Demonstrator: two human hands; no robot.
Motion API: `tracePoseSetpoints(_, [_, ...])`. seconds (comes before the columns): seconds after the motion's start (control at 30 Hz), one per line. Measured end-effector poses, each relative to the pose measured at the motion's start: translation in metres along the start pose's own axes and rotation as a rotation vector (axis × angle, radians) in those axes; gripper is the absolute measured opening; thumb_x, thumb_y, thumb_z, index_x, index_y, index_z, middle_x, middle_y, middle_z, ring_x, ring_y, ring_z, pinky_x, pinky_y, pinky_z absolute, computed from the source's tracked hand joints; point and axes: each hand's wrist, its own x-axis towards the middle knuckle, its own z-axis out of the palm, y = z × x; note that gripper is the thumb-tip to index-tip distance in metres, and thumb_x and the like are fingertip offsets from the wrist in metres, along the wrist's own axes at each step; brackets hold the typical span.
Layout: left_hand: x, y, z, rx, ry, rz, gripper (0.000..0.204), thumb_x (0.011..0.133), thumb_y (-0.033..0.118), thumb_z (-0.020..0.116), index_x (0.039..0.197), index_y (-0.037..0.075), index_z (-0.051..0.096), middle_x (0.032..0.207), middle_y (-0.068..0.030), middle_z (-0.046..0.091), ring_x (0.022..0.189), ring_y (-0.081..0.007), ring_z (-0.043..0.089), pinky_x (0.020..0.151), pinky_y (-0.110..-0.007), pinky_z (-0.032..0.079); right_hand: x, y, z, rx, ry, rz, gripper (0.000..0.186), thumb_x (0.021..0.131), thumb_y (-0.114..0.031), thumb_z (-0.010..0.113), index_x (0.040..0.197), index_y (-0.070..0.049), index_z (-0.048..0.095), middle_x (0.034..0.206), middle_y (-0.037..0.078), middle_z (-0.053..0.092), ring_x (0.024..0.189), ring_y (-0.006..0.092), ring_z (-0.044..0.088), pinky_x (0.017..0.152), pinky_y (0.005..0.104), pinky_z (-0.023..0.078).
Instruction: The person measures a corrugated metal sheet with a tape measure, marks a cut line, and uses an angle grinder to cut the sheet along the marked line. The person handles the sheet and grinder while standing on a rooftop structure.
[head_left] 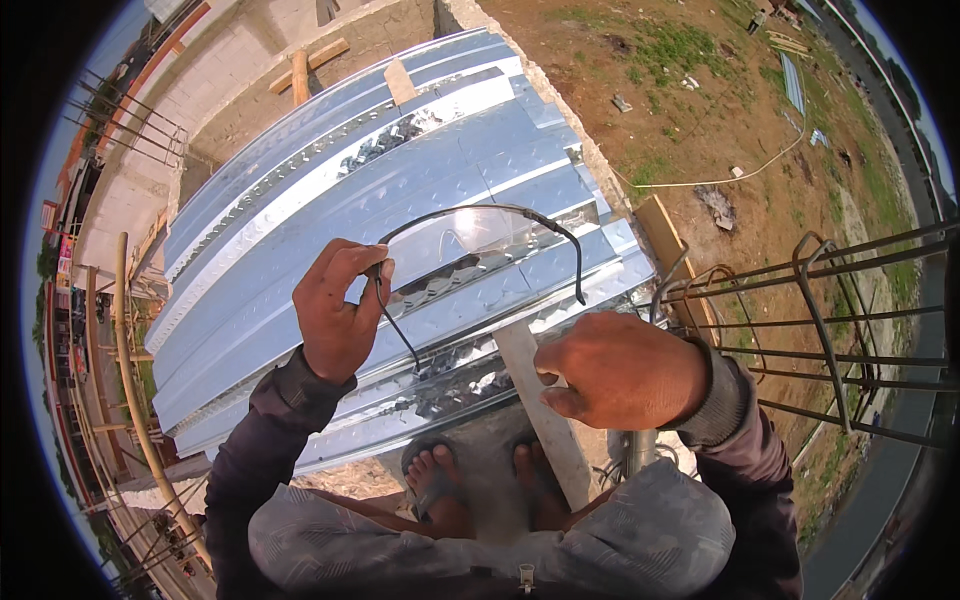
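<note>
A pair of clear safety glasses (476, 230) with thin dark temples hangs over the metal sheets. My left hand (342, 305) pinches it at one hinge between thumb and fingers. One temple slants down toward my feet, while the other curves down at the far right end of the lens. My right hand (625, 372) is closed in a loose curl, apart from the glasses and above a narrow board (540, 405). Whatever its fingers may hold is hidden. Below both hands lie ribbed, shiny metal sheets (400, 220).
Steel rebar cages (840, 330) jut in at the right. Loose small metal pieces (375, 150) lie in a sheet's channel. My sandalled feet (435, 470) stand at the sheets' near edge. Rough masonry edges (590, 170) border a drop to the ground. Bamboo poles (125, 320) rise at left.
</note>
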Motion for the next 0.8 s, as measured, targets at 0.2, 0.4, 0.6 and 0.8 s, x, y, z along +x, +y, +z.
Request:
tracePoseSetpoints(0.2, [-0.004, -0.021, -0.022, 0.013, 0.040, -0.216, 0.012, 0.092, 0.002, 0.066, 0.103, -0.002, 0.065, 0.092, -0.0054, 0.065, 0.084, -0.0092, 0.061, 0.078, -0.024, 0.049, 0.045, -0.114, -0.034, -0.115, -0.177, -0.522, 0.028, 0.086, -0.022, 0.062, 0.101, 0.001, 0.065, 0.090, 0.017, 0.067, 0.080, 0.0309, 0.066, 0.070, 0.0386, 0.055])
tracePoseSetpoints(0.4, [0.007, -0.007, -0.009, -0.041, 0.040, -0.223, 0.014, 0.092, 0.007, 0.070, 0.103, 0.000, 0.067, 0.085, -0.0032, 0.068, 0.077, -0.0067, 0.061, 0.071, -0.021, 0.049, 0.027, -0.112, -0.008, -0.112, -0.150, -0.535, 0.027, 0.088, -0.021, 0.060, 0.102, 0.002, 0.065, 0.087, 0.015, 0.065, 0.077, 0.0286, 0.064, 0.068, 0.0370, 0.053])
tracePoseSetpoints(0.6, [0.000, -0.038, -0.003, -0.196, 0.100, -0.178, 0.013, 0.092, 0.010, 0.070, 0.102, 0.002, 0.068, 0.076, -0.0001, 0.066, 0.068, -0.0053, 0.060, 0.062, -0.020, 0.048, 0.032, -0.115, 0.007, -0.103, -0.209, -0.507, 0.026, 0.091, -0.020, 0.059, 0.102, 0.003, 0.064, 0.084, 0.014, 0.063, 0.074, 0.0263, 0.062, 0.066, 0.0353, 0.051])
tracePoseSetpoints(0.8, [-0.002, -0.051, 0.002, -0.178, 0.104, -0.158, 0.014, 0.092, 0.012, 0.071, 0.100, 0.002, 0.068, 0.074, 0.0003, 0.066, 0.069, -0.0052, 0.061, 0.064, -0.021, 0.050, 0.037, -0.112, 0.012, -0.111, -0.194, -0.480, 0.025, 0.093, -0.019, 0.057, 0.103, 0.003, 0.064, 0.081, 0.012, 0.061, 0.071, 0.0239, 0.059, 0.064, 0.0337, 0.049])
